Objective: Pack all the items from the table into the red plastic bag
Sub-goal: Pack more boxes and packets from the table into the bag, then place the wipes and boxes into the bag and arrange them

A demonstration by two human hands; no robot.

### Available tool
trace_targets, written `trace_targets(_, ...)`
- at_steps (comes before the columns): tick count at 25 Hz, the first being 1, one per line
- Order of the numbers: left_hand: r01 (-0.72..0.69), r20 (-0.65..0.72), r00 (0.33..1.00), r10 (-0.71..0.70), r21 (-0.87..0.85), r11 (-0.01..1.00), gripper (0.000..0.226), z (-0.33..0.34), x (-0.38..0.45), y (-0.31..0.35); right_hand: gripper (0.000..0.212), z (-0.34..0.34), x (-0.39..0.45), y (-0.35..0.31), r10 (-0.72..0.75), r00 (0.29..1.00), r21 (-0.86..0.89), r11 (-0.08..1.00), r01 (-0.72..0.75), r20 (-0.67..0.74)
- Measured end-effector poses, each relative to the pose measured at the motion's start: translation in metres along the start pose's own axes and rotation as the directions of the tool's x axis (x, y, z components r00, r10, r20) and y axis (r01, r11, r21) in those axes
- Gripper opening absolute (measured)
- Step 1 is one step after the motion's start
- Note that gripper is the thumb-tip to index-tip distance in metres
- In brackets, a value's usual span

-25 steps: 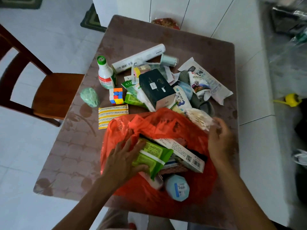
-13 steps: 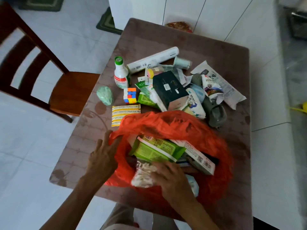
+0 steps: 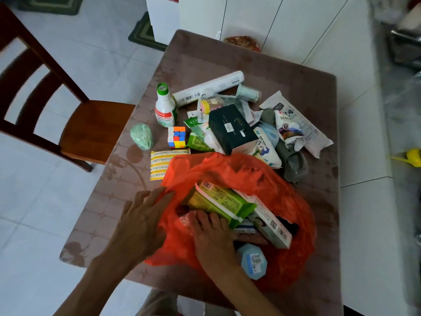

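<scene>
The red plastic bag (image 3: 284, 201) lies open at the table's (image 3: 250, 60) near edge; the left hand (image 3: 141, 220) pinches its rim. The right hand (image 3: 211, 238), fingers spread flat, presses contents down inside; whether it holds anything cannot be told. Next move, likely: fetch the Rubik's cube (image 3: 176, 137) near the table's centre.

Both forearms were bare, with no sleeves, watch or rings visible on the left hand (image 3: 141, 221) or the right hand (image 3: 213, 239); light-coloured clothing showed faintly at the lower edge
</scene>
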State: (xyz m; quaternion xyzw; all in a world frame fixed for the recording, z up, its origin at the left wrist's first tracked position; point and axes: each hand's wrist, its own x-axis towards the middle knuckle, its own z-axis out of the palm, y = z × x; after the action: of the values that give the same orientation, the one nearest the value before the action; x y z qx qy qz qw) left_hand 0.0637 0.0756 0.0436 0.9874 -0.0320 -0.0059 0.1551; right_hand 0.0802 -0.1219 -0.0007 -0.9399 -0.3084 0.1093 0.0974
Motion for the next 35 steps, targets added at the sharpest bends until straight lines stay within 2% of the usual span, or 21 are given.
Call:
trace_targets(2,0.031,-0.028,0.999,-0.032,-0.056,0.998,0.061,-0.001,0.015,0.005,0.019,-0.038,0.007,0.003,-0.107,0.992,0.148,0.984,0.095,0.07)
trace_targets(3,0.047,-0.024,0.998,-0.05,-0.102,0.994,0.055,-0.002,0.024,0.007,0.007,-0.062,0.017,0.013,-0.104,0.992,0.262,0.962,0.081,0.076)
trace_targets(5,0.07,0.027,0.997,-0.066,-0.189,0.979,0.043,-0.001,0.041,0.011,0.008,-0.103,0.052,0.043,0.086,0.995,0.386,0.921,-0.06,-0.051)
trace_targets(6,0.069,0.043,0.997,-0.061,-0.22,0.973,0.035,0.0,0.048,0.014,0.021,-0.115,0.079,0.064,0.211,0.959,0.35,0.927,-0.134,-0.191)
trace_targets(7,0.055,0.037,0.998,-0.047,-0.254,0.966,0.025,0.0,0.052,0.016,0.038,-0.122,0.107,0.086,0.304,0.914,0.296,0.929,-0.222,-0.269)
trace_targets(8,0.036,0.014,0.999,-0.033,-0.278,0.96,0.022,-0.002,0.054,0.017,0.056,-0.122,0.134,0.105,0.381,0.887,0.235,0.916,-0.325,-0.262)
trace_targets(11,-0.003,-0.1,0.995,-0.022,-0.248,0.969,0.032,-0.01,0.055,0.011,0.094,-0.099,0.188,0.131,0.526,0.849,0.159,0.835,-0.527,0.056)
trace_targets(13,0.017,-0.085,0.996,-0.035,-0.208,0.978,0.032,-0.013,0.055,0.005,0.099,-0.085,0.202,0.134,0.57,0.817,0.177,0.798,-0.576,0.084)
trace_targets(15,0.098,0.023,0.995,-0.096,-0.139,0.985,0.031,-0.01,0.054,-0.001,0.093,-0.095,0.194,0.129,0.573,0.819,0.25,0.797,-0.55,-0.024)
trace_targets(17,0.187,0.131,0.977,-0.17,-0.134,0.973,0.048,-0.004,0.05,-0.007,0.082,-0.114,0.154,0.119,0.534,0.837,0.551,0.736,-0.394,-0.115)
trace_targets(19,0.153,0.115,0.985,-0.127,-0.261,0.953,0.059,-0.004,0.046,-0.012,0.075,-0.135,0.088,0.107,0.432,0.894,0.805,0.568,-0.169,-0.117)
trace_targets(20,0.109,0.071,0.993,-0.091,-0.324,0.94,0.061,-0.008,0.047,-0.012,0.078,-0.144,0.054,0.099,0.3,0.949,0.82,0.564,-0.099,-0.092)
trace_targets(21,0.079,0.03,0.997,-0.073,-0.372,0.925,0.062,-0.013,0.048,-0.011,0.08,-0.149,0.028,0.093,0.135,0.989,0.747,0.664,-0.044,-0.063)
trace_targets(23,0.026,-0.056,0.997,-0.055,-0.428,0.904,0.061,-0.024,0.052,-0.005,0.08,-0.136,0.014,0.087,-0.114,0.993,0.337,0.936,0.107,0.003)
trace_targets(25,-0.039,-0.103,0.995,-0.014,-0.498,0.866,0.061,-0.032,0.054,0.007,0.079,-0.111,0.03,0.067,-0.246,0.964,0.025,0.969,0.245,0.096)
trace_targets(28,-0.104,-0.116,0.992,0.052,-0.508,0.855,0.066,-0.037,0.054,0.016,0.057,-0.076,0.076,0.038,-0.466,0.879,-0.029,0.882,0.471,0.096)
trace_targets(29,-0.125,-0.13,0.989,0.069,-0.492,0.862,0.068,-0.036,0.054,0.018,0.049,-0.072,0.092,0.035,-0.432,0.898,-0.018,0.901,0.434,0.08)
trace_targets(31,-0.12,-0.123,0.99,0.07,-0.473,0.873,0.077,-0.034,0.051,0.017,0.038,-0.074,0.112,0.044,-0.186,0.979,0.011,0.983,0.186,0.078)
trace_targets(32,-0.097,-0.099,0.993,0.056,-0.47,0.877,0.081,-0.033,0.048,0.016,0.036,-0.076,0.108,0.052,-0.08,0.995,0.022,0.997,0.078,0.066)
trace_targets(33,-0.069,-0.074,0.996,0.039,-0.464,0.883,0.082,-0.03,0.046,0.014,0.039,-0.08,0.095,0.057,-0.053,0.998,0.001,0.999,0.053,-0.038)
trace_targets(35,-0.04,-0.045,0.999,0.024,-0.418,0.908,0.078,-0.023,0.043,0.014,0.047,-0.079,0.044,0.071,0.006,0.97,0.107,0.994,0.021,-0.243)
